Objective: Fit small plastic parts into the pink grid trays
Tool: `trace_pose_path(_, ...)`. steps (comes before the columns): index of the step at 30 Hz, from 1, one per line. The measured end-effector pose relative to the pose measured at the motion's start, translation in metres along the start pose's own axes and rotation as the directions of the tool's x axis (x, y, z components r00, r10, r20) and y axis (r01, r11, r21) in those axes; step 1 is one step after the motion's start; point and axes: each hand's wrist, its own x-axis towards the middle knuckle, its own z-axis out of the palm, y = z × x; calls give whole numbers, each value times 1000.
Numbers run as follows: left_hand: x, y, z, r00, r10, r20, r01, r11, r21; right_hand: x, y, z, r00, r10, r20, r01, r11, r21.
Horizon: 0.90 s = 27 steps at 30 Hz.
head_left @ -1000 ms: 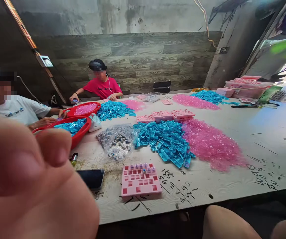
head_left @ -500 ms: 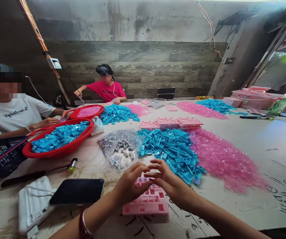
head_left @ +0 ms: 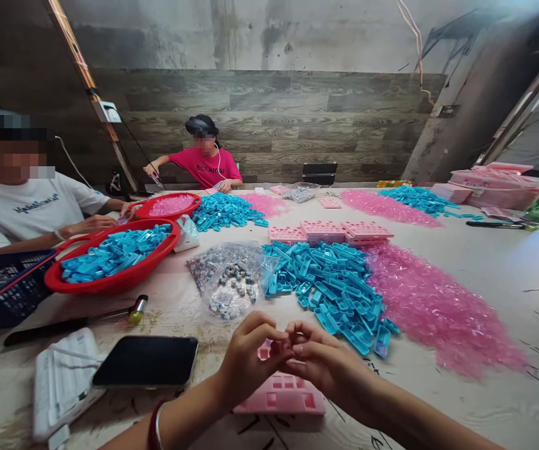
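Observation:
My left hand (head_left: 248, 353) and my right hand (head_left: 328, 362) meet fingertip to fingertip over a pink block with square recesses (head_left: 288, 397). Both are closed in a pinch, and whatever sits between the fingers is too small and covered to make out. Part of the block is hidden behind the hands. Just beyond it lies a heap of blue plastic cases (head_left: 344, 294), with a pile of clear pink pieces (head_left: 438, 306) to its right. A clear plastic bag of small parts (head_left: 232, 284) rests ahead of my left hand.
A black phone (head_left: 146, 361), a white device (head_left: 65, 381) and a hammer (head_left: 136, 310) lie at left. Beyond stands a red basin (head_left: 56, 278) of blue cases. More pink blocks (head_left: 323, 231) are stacked behind the heap. Two people (head_left: 39, 209) sit across and at left.
My fingers have closed from a loose, spread pose into a pinch, with the fingertips drawn together. The view has shifted slightly.

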Motion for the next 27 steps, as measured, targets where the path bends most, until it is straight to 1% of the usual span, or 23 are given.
trace_pose_path(4,-1,3,-1,999,15,-50,-18,998,-53,-1,1,6,999,-6,35,5,999,32)
trace_pose_path(8,-2,2,-2,1000,4,-31,-5,999,-37,2,2,5,1000,2,31,-3,999,32)
trace_pose_path(10,-3,0,-2,1000,-7,12,7,999,-38,5,2,-2,1000,-12,24,13,999,-38)
trace_pose_path(11,-3,-2,-2,999,-21,43,22,999,-30,7,2,-6,999,-47,17,49,992,-119)
trace_pose_path(12,-2,-4,-3,996,-43,76,44,999,-13,8,2,-12,994,-107,13,106,965,-239)
trace_pose_path(13,-2,-6,-4,992,-69,107,68,998,11,10,2,-18,983,-185,17,177,906,-385)
trace_pose_path(14,-2,-9,-5,987,-93,133,88,995,40,11,2,-24,962,-269,38,246,803,-542)
trace_pose_path(16,-1,-16,-7,976,-123,178,108,990,92,13,2,-34,917,-380,119,321,531,-784)
trace_pose_path(17,-1,-19,-7,971,-128,200,108,988,109,14,3,-36,902,-403,157,330,407,-852)
trace_pose_path(18,-1,-21,-8,966,-131,225,106,987,121,14,4,-38,891,-413,188,332,312,-890)
trace_pose_path(19,-2,-23,-8,959,-132,252,102,987,126,14,6,-39,882,-422,211,334,243,-911)
trace_pose_path(20,-2,-24,-9,952,-130,277,98,987,126,15,9,-38,872,-431,231,340,194,-920)
trace_pose_path(22,-2,-24,-9,941,-117,317,81,989,125,17,14,-37,849,-455,268,368,145,-918)
trace_pose_path(25,-2,-22,-8,925,-96,369,49,990,135,20,22,-36,809,-494,320,430,126,-894)
trace_pose_path(27,-2,-21,-8,914,-99,394,48,989,137,22,26,-36,787,-514,342,458,115,-881)
